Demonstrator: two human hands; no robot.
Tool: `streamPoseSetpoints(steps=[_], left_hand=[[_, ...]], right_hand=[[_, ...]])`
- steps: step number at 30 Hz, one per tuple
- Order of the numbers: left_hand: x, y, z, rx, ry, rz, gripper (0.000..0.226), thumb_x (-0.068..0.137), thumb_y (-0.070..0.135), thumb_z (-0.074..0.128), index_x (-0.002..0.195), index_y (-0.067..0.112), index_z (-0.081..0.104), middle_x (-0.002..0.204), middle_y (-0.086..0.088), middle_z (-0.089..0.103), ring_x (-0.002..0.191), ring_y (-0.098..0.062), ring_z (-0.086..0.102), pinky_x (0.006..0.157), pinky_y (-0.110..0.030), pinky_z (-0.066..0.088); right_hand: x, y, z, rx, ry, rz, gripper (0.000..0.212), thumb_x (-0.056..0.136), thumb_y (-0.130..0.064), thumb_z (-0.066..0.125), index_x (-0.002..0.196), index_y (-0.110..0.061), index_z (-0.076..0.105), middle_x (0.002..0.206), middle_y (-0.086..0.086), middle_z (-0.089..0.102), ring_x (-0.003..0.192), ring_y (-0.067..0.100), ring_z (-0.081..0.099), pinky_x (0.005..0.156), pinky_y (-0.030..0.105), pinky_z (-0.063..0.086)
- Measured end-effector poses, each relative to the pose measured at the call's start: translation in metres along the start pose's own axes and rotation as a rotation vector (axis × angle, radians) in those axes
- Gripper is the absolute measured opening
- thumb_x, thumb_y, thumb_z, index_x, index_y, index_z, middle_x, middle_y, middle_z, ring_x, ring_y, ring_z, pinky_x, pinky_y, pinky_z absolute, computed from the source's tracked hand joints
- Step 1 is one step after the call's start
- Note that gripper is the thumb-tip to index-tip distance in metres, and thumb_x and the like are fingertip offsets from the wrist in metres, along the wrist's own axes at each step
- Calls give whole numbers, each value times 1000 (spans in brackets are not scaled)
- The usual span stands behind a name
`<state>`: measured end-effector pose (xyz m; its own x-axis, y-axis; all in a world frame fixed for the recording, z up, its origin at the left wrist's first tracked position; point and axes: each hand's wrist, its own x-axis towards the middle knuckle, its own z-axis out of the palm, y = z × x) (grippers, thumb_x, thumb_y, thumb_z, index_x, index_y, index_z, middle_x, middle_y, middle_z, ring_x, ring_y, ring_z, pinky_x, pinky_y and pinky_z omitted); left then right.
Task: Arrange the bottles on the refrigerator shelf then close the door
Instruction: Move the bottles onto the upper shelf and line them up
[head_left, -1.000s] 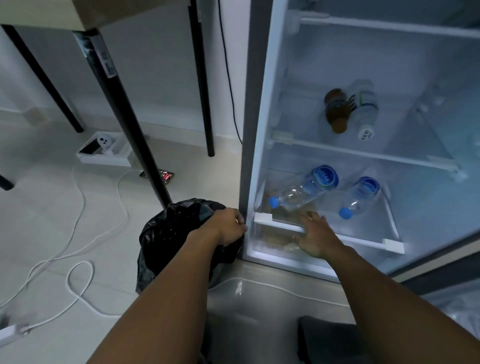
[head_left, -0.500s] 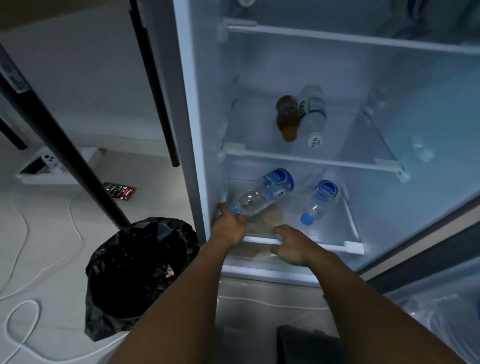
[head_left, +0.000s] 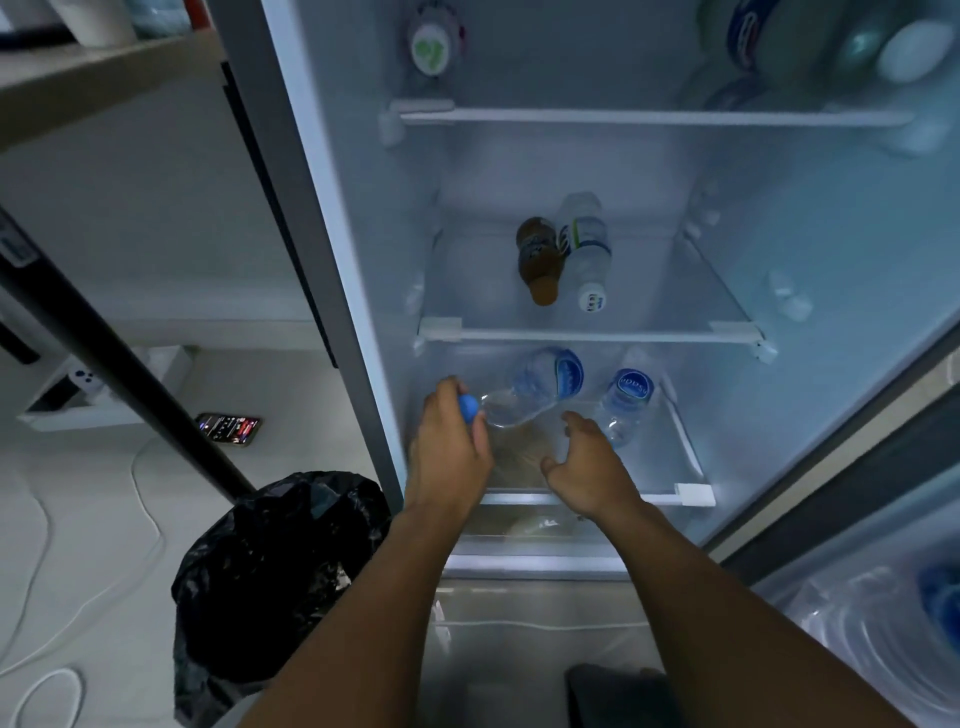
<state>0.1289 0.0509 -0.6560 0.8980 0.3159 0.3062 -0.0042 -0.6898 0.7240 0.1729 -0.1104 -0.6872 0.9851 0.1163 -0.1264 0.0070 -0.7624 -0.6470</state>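
Note:
Two clear water bottles with blue labels lie on the lowest glass shelf (head_left: 691, 491) of the open refrigerator. My left hand (head_left: 451, 447) grips the blue-capped neck of the left water bottle (head_left: 535, 384). My right hand (head_left: 584, 467) reaches over the shelf with fingers spread, just short of the right water bottle (head_left: 626, 402), whose cap it hides. On the shelf above lie a brown bottle (head_left: 539, 260) and a clear bottle with a green-striped label (head_left: 587, 249), side by side.
A black bin bag (head_left: 275, 577) stands on the floor left of the fridge. A dark table leg (head_left: 119, 364), a phone (head_left: 228, 428) and white cables (head_left: 140, 499) are farther left. The fridge door (head_left: 857, 447) stands open at right. More containers sit on the top shelf.
My left hand left the black bag, reached into the fridge and took the left bottle's neck. My right hand let go of the shelf's front edge and moved in toward the right bottle.

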Motion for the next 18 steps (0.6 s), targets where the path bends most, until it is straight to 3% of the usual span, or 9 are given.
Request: streamPoseSetpoints(steps=[4, 7, 9, 11, 14, 16, 18], left_hand=[[-3, 22, -28, 26, 50, 253, 25, 92, 24, 59, 114, 21, 47, 104, 1, 55, 84, -19, 58, 71, -36, 51], [7, 36, -44, 99, 175, 479, 25, 88, 23, 62, 110, 14, 55, 94, -3, 54, 81, -17, 51, 69, -27, 44], [16, 43, -52, 27, 220, 525, 28, 89, 21, 60, 115, 12, 57, 95, -7, 49, 84, -18, 50, 72, -28, 45], [23, 47, -58, -100, 207, 486, 36, 92, 21, 61, 126, 14, 53, 104, -8, 47, 93, -16, 51, 81, -30, 49], [27, 44, -56, -264, 59, 301, 71, 87, 35, 69, 145, 21, 31, 130, -1, 44, 118, -9, 49, 98, -29, 46], [28, 41, -49, -331, -64, 143, 92, 77, 46, 77, 148, 29, 21, 141, 5, 39, 126, -7, 46, 104, -34, 46], [26, 41, -38, -362, -102, 56, 101, 68, 47, 84, 146, 32, 22, 144, 8, 39, 127, -9, 47, 103, -38, 48]], right_hand=[[1, 2, 4, 21, 122, 40, 84, 74, -42, 80, 140, -20, 35, 134, 8, 44, 119, 30, 55, 95, 41, 52], [6, 4, 7, 83, 185, 2, 99, 64, -45, 87, 142, -22, 31, 139, 6, 38, 126, 29, 48, 101, 44, 49], [10, 4, 9, 172, 200, -57, 104, 60, -45, 89, 143, -23, 30, 142, 3, 37, 129, 24, 45, 103, 41, 47], [12, 1, 12, 263, 176, -118, 110, 56, -43, 92, 144, -25, 29, 144, -1, 38, 130, 16, 44, 102, 33, 47], [14, -9, 17, 392, 106, -147, 92, 60, -34, 93, 134, -28, 37, 128, -7, 54, 116, 9, 57, 85, 13, 50], [13, -12, 18, 406, 95, -161, 84, 61, -33, 92, 129, -29, 41, 121, -8, 59, 109, 6, 61, 79, 10, 50], [8, -12, 16, 406, 78, -193, 82, 62, -32, 92, 127, -30, 43, 120, -9, 61, 107, 4, 62, 81, 12, 52]])
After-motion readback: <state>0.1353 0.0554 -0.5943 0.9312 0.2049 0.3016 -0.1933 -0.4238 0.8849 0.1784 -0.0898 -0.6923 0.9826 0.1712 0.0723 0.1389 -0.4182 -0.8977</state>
